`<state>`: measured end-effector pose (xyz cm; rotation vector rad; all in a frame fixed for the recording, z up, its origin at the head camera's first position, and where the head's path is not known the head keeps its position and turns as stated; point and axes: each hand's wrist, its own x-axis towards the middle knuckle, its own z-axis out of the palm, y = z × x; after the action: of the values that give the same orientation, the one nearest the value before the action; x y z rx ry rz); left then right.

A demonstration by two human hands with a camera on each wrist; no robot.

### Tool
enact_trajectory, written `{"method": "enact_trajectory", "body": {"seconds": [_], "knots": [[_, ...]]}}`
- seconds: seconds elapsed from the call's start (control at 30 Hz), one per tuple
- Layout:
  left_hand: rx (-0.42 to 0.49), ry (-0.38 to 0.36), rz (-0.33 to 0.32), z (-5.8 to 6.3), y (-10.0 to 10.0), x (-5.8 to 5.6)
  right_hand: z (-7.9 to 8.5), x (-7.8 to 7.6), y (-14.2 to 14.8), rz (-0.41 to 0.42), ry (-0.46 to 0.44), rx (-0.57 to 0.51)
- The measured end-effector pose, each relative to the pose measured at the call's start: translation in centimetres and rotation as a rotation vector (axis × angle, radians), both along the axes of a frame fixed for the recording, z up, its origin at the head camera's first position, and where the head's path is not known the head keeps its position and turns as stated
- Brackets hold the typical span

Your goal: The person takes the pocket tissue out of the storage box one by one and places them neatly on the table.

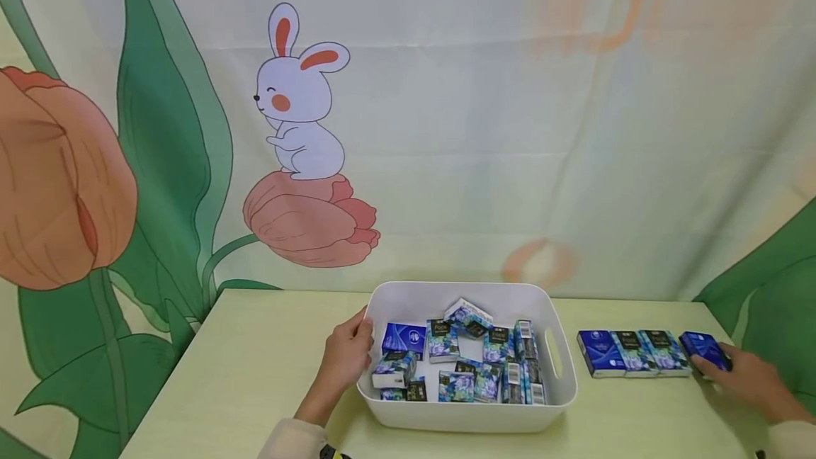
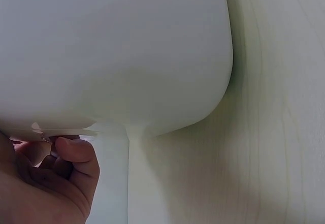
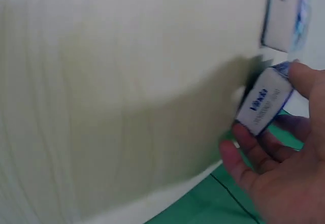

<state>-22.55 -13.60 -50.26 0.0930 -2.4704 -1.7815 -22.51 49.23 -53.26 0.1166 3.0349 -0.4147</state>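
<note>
While left hand [image 1: 347,353] grips bin [image 1: 465,416] | right hand [image 1: 749,377] pinches blue pack [image 1: 706,348]

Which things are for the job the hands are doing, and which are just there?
Part of the job:
left hand, gripping the white bin
packs in the bin
right hand, holding a blue pack
row of three packs

Just there:
rabbit picture
big tulip picture

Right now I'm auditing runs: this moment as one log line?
left grip: holds white bin | right grip: holds blue pack | nearby: three-pack row
</note>
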Motion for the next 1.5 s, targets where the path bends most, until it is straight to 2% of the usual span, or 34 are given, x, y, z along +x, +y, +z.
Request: {"method": "enact_trajectory", "body": {"seconds": [0.13, 0.3, 0.6, 0.73, 0.97, 1.17, 1.5], "knots": [[-0.006, 0.002, 0.003, 0.1, 0.1, 0.1, -0.6, -0.2, -0.4, 0.010, 0.046, -0.001], [-0.025, 0.000, 0.008, 0.0, 0.1, 0.2, -0.9, -0.3, -1.0, 0.007, 0.055, -0.010], [-0.020, 0.002, 0.000, 0.0, -0.1, 0.2, -0.2, 0.0, -2.3, -0.017, 0.087, -0.022], [-0.027, -0.003, 0.001, 0.0, -0.1, 0.1, 1.4, -0.2, -3.9, -0.027, 0.151, -0.034], [-0.038, 0.005, 0.008, 0.0, -0.1, 0.1, 5.8, -0.9, -8.1, 0.113, 0.196, -0.136], [-0.037, 0.013, 0.002, 0.0, -0.2, 0.0, 8.5, -1.1, -12.0, 0.165, 0.260, -0.146], [-0.030, 0.022, -0.005, 0.0, -0.2, 0.1, 12.5, -1.2, -19.7, 0.317, 0.383, -0.177]]}}
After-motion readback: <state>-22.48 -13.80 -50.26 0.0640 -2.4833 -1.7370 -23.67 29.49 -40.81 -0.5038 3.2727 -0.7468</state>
